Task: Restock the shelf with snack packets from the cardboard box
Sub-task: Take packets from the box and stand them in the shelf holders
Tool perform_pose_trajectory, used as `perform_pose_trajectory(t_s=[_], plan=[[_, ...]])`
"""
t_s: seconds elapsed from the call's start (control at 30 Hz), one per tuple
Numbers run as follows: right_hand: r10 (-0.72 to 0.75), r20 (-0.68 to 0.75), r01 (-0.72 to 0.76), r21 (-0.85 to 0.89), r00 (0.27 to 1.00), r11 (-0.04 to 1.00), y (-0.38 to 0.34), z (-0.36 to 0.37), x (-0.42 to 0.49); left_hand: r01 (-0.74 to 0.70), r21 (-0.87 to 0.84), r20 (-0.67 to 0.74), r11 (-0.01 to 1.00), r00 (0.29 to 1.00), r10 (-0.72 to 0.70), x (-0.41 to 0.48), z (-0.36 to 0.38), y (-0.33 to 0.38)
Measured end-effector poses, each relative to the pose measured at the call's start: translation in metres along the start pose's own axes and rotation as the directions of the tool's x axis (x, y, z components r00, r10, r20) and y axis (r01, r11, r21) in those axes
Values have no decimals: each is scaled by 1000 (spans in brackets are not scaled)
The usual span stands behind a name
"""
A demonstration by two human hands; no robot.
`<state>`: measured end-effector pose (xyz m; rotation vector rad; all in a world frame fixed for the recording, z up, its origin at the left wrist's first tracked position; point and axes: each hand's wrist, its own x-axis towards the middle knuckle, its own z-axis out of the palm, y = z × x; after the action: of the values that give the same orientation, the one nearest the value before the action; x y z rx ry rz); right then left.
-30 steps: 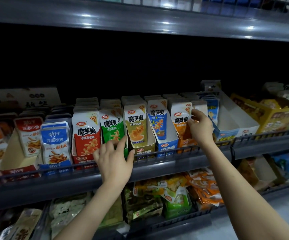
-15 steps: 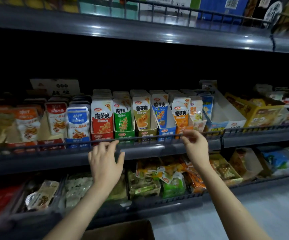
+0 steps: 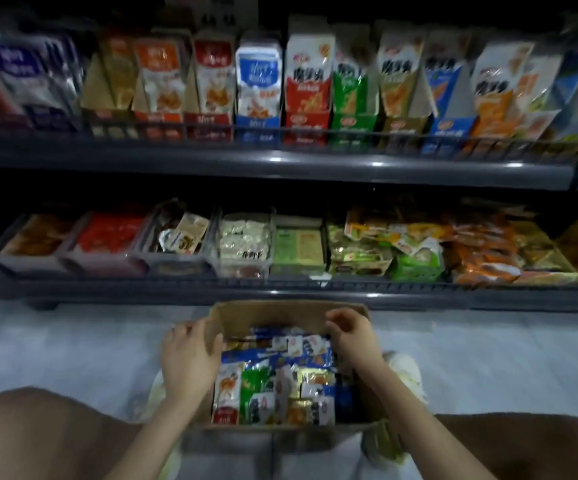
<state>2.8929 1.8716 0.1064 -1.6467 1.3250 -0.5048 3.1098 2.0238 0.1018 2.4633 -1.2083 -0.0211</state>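
The left hand holds the left wall of the cardboard box, with the thumb on the inside, the fingers on the outside and the palm over the top edge. The right hand is at the box's far right corner with its fingers curled in. They hover just over the contents, and I cannot tell whether they pinch anything. Both forearms reach to the box from its near side.

The box stands open and is packed to its walls with snack packets in blue, green, gold, white and orange. Some stand on edge and some lie flat. A bare left knee and right knee sit on either side of the box.

The box rests on a pale grey floor, which is smooth and faintly shiny. Just beyond the box runs the dark front edge of the lower shelf, which carries trays and loose heaps of packets. Above that, further beyond the box, the upper shelf holds upright pouches in cartons, side by side behind a low rail. These 2 shelves are dark metal with small glints of light on their edges. The room is dim, and the picture is blurred toward its edges.
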Motion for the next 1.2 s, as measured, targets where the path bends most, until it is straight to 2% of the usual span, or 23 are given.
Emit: perform_pose_trajectory(t_s=[0.2, 0.4, 0.57, 0.73, 0.87, 0.97, 1.03, 1.1, 1.2], plan=[[161, 136, -152, -80, 977, 985, 67, 60, -2, 95, 12, 83, 995, 992, -96, -28, 46, -46], [314, 226, -283, -158, 922, 946, 116, 110, 11, 219, 16, 161, 976, 962, -219, -28, 86, -61], [435, 226, -359, -310, 872, 880, 141, 143, 28, 209, -15, 244, 978, 949, -199, -35, 108, -70], [511, 237, -413, -363, 826, 835, 148, 166, 38, 238, -66, 241, 969, 946, -216, -42, 112, -71], [535, 269, -451, -318, 801, 834, 148, 167, 37, 271, -99, 265, 957, 935, -237, -41, 110, -69], [512, 222, -455, -261, 830, 851, 143, 152, 36, 250, -64, 239, 966, 944, -229, -39, 106, -71], [448, 231, -450, -46, 864, 892, 133, 136, 34, 209, -43, 174, 977, 964, -199, -36, 99, -69], [312, 283, -366, 166, 907, 916, 117, 116, 29, 137, -31, 115, 990, 985, -132, -32, 91, -61], [157, 369, -284, 320, 916, 904, 94, 89, 22, -69, -34, 133, 997, 988, 72, -23, 77, -37]])
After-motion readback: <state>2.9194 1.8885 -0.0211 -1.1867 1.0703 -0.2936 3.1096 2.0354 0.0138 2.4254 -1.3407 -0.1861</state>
